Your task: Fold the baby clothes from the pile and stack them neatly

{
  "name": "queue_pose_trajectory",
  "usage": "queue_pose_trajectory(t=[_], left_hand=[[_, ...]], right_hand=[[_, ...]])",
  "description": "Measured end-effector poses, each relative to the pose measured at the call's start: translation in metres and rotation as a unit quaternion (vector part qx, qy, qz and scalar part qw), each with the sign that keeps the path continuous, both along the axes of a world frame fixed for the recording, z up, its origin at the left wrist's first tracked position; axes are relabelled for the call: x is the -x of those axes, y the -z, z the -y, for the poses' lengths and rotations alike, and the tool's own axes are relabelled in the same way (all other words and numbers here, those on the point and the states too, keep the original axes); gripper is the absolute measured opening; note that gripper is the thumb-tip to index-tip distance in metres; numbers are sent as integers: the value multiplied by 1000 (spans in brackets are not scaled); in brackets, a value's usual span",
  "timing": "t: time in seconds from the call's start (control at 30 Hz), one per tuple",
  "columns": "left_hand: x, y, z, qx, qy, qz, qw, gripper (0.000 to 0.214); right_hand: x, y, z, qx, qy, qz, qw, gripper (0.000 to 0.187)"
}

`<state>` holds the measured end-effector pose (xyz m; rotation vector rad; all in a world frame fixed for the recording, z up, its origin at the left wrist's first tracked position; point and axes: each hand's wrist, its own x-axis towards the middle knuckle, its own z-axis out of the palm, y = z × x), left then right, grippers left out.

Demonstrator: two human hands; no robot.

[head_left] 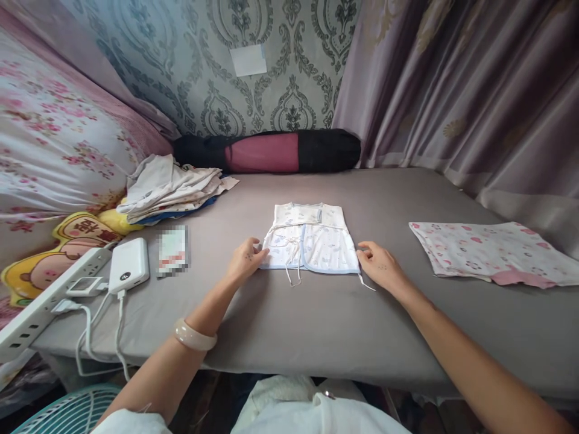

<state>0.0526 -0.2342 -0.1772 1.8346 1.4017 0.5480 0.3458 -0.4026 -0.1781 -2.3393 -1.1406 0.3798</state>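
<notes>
One white top, bottom centre, cut off by the frame. Two hands, left hand and right hand, at the side edges of one small garment, mid-frame; whether either pinches cloth cannot be told. Hem faces bottom edge; long axis left-right; sleeves hard to make out. One folded cloth, right. One clothing pile, upper left, layers uncountable.

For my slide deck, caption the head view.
Left hand and right hand at opposite sides of a small blue-trimmed garment on a grey surface.
</notes>
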Motion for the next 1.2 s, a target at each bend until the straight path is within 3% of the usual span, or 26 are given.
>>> queue_pose_trajectory(t=[0.13,0.23,0.4,0.57,0.67,0.8,1.0,1.2], left_hand=[[3,-12,12,102,52,78,990,67],[10,-18,17,139,103,124,977,75],[13,-22,14,207,148,147,956,44],[1,-23,9,212,82,251,941,37],[-8,-24,8,192,44,318,927,39],[-19,-20,4,142,21,371,918,43],[-35,-13,-8,55,47,396,915,44],[-55,-10,-27,2,49,395,917,45]], right_hand=[[12,-9,8,-18,-33,-102,994,37],[17,-17,16,-28,-36,-257,965,46],[14,-22,23,-37,-63,-378,923,38],[9,-19,18,-118,-53,-430,893,40],[13,-18,13,-190,-33,-416,889,42],[18,-16,7,-249,-63,-362,896,44],[14,-3,-6,-233,-152,-192,941,54],[9,6,-29,-242,-195,-52,949,59]])
